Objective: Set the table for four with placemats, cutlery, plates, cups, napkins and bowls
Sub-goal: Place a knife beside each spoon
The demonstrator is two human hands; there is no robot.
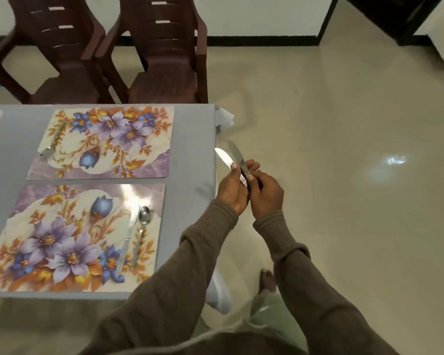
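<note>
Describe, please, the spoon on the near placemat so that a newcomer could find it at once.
Start at the grey table and take the floral placemat nearest the person. Along its right side lie two pieces of cutlery, side by side. The spoon is the right-hand one, with a rounded bowl pointing away, unlike the flat-bladed knife beside it.

At frame centre, beside the worktop (190,149) edge, the left hand (232,192) and right hand (267,196) hold two knives (223,157).
</note>
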